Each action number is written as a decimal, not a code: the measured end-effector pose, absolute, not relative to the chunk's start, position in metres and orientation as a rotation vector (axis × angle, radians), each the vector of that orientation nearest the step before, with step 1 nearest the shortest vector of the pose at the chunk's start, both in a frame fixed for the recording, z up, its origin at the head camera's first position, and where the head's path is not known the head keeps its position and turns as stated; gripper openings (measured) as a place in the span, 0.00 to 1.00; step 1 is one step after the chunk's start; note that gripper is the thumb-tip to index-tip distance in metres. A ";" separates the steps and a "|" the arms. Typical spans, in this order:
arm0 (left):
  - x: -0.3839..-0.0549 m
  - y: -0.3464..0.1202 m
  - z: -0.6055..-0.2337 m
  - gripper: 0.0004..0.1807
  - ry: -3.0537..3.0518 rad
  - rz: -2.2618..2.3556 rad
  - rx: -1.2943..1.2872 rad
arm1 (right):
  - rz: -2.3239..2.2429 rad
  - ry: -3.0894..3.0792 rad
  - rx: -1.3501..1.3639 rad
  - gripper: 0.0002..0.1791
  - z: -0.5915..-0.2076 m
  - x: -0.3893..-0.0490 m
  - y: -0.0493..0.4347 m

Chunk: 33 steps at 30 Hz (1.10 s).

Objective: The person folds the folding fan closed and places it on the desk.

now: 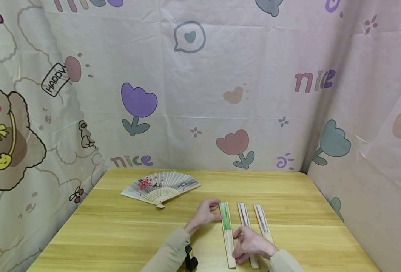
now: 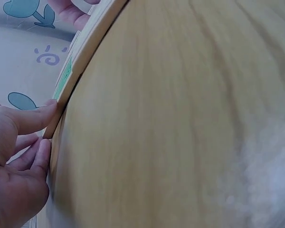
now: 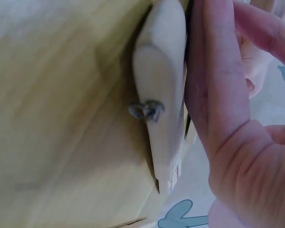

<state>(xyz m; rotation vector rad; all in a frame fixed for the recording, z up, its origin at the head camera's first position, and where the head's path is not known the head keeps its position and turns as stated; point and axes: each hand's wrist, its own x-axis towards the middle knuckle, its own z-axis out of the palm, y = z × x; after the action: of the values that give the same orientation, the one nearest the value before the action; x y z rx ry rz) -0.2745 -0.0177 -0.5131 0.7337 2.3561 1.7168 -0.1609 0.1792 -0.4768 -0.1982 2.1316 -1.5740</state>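
Observation:
A folded fan with a green leaf section [image 1: 225, 217] and pale ribs lies lengthwise on the wooden table. My left hand [image 1: 204, 214] touches the left side of its far end, thumb and fingertips against the edge [image 2: 54, 114]. Along the near part of that fan's right side rests my right hand [image 1: 249, 243], its fingers [image 3: 223, 71] fairly straight in the right wrist view. Beneath the right hand passes a second folded fan [image 1: 243, 213] with a pale, dark-patterned leaf; a rib end with a metal ring [image 3: 154, 85] shows close up. A third, similar folded fan [image 1: 261, 217] lies to its right.
An opened fan [image 1: 166, 185] with red blossoms spreads out at the back left of the table [image 1: 119, 234]. Behind and on both sides hangs a printed cloth [image 1: 187, 94] with flowers and words. A dark wrist device [image 1: 190, 258] sits at the left sleeve.

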 end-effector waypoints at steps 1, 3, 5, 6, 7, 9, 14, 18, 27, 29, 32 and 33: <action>-0.274 -0.018 -0.514 0.33 2.364 1.713 0.732 | -1.573 2.131 -0.198 0.27 -0.477 -0.161 0.179; -0.274 -0.017 -0.514 0.33 2.376 1.705 0.720 | -1.571 2.131 -0.201 0.27 -0.477 -0.161 0.180; -0.275 -0.017 -0.515 0.33 2.390 1.687 0.707 | -1.569 2.131 -0.201 0.27 -0.477 -0.161 0.180; -0.275 -0.017 -0.515 0.33 2.396 1.679 0.703 | -1.567 2.132 -0.202 0.27 -0.477 -0.161 0.180; -0.275 -0.017 -0.516 0.33 2.399 1.677 0.707 | -1.563 2.135 -0.200 0.27 -0.477 -0.161 0.180; -0.275 -0.017 -0.516 0.33 2.395 1.684 0.708 | -1.555 2.139 -0.197 0.27 -0.477 -0.162 0.180; -0.274 -0.016 -0.516 0.34 2.403 1.693 0.720 | -1.531 2.152 -0.185 0.27 -0.478 -0.163 0.180; -0.272 -0.015 -0.514 0.35 2.390 1.708 0.678 | -1.525 2.161 -0.186 0.27 -0.477 -0.162 0.180; -0.269 -0.018 -0.509 0.35 2.346 1.820 0.668 | -1.525 2.206 -0.164 0.28 -0.469 -0.166 0.179; -0.270 -0.020 -0.508 0.34 2.319 1.864 0.672 | -1.549 2.199 -0.171 0.29 -0.468 -0.168 0.179; -0.271 -0.023 -0.504 0.34 2.289 1.909 0.676 | -1.571 2.204 -0.193 0.30 -0.466 -0.171 0.178; -0.272 -0.024 -0.503 0.34 2.279 1.923 0.679 | -1.578 2.204 -0.200 0.30 -0.465 -0.172 0.178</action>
<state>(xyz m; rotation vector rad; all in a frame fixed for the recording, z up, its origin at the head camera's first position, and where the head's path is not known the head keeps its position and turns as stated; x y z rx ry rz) -0.2719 -0.0244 -0.5031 0.6790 2.2794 1.9231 -0.1719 0.1780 -0.4649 -0.1999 2.2039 -1.5779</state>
